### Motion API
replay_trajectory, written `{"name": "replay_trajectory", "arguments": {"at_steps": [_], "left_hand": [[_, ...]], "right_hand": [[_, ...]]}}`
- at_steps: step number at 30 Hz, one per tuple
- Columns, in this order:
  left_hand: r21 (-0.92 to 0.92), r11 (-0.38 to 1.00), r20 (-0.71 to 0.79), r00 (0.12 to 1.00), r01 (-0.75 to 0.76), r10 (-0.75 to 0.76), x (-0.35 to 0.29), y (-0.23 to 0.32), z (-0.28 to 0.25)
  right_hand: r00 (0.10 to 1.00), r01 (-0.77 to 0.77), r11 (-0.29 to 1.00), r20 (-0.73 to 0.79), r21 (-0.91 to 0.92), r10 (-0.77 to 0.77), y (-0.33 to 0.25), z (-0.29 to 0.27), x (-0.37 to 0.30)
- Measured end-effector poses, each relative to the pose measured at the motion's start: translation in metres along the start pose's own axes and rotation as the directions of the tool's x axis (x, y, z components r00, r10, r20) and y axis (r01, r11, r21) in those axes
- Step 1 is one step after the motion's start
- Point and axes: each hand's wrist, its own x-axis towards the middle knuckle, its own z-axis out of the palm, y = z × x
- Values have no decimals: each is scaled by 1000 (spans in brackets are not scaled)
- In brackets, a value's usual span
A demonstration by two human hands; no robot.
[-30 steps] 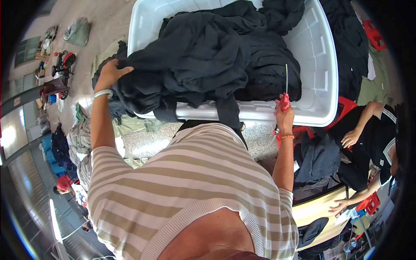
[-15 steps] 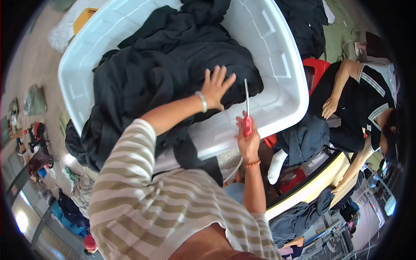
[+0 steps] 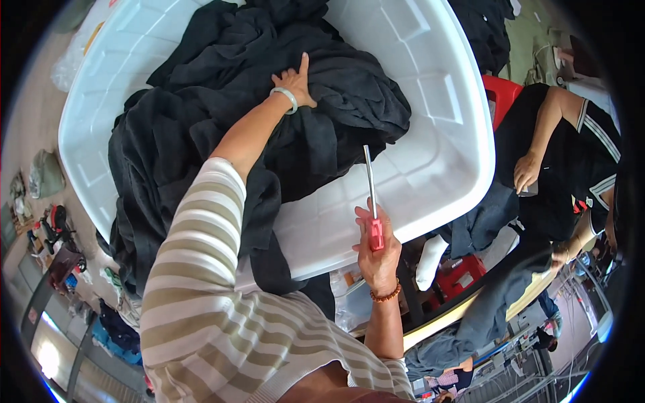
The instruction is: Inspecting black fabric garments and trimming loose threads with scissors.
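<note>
A heap of dark, nearly black cloth [image 3: 201,107] fills much of a large white plastic tub [image 3: 443,127]. My left hand [image 3: 294,86], a pale bangle at its wrist, rests on top of the heap with thumb and forefinger stretched apart; its other fingers look bent against the cloth. My right hand [image 3: 377,263], wearing a beaded bracelet, is closed round the red handle of a screwdriver [image 3: 370,181]. Its straight metal shaft points away from me, over the tub's near wall. The shaft's tip stays apart from the cloth. Some cloth hangs over the near rim.
Another person [image 3: 571,134] in black sits at the right, handling dark cloth at a table with a pale edge [image 3: 443,321]. A red stool or chair [image 3: 500,101] stands behind the tub's right side. A white rounded object [image 3: 430,262] and a red box [image 3: 462,277] lie nearby.
My left hand has slid away and to the left over the heap. My right hand, with the screwdriver, has come nearer to me. The tub takes up more of the view.
</note>
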Motion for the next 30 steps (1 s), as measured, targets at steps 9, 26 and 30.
{"name": "replay_trajectory", "arguments": {"at_steps": [9, 26, 30], "left_hand": [[-525, 849, -60, 998, -56, 28, -77, -1, 32], [-686, -166, -436, 583, -708, -685, -582, -172, -197], [-568, 130, -635, 331, -813, -698, -692, -177, -233]], "right_hand": [[997, 70, 994, 9, 87, -71, 8, -2, -4], [924, 345, 914, 95, 214, -371, 39, -49, -84], [907, 382, 898, 98, 218, -410, 43, -39, -92]]}}
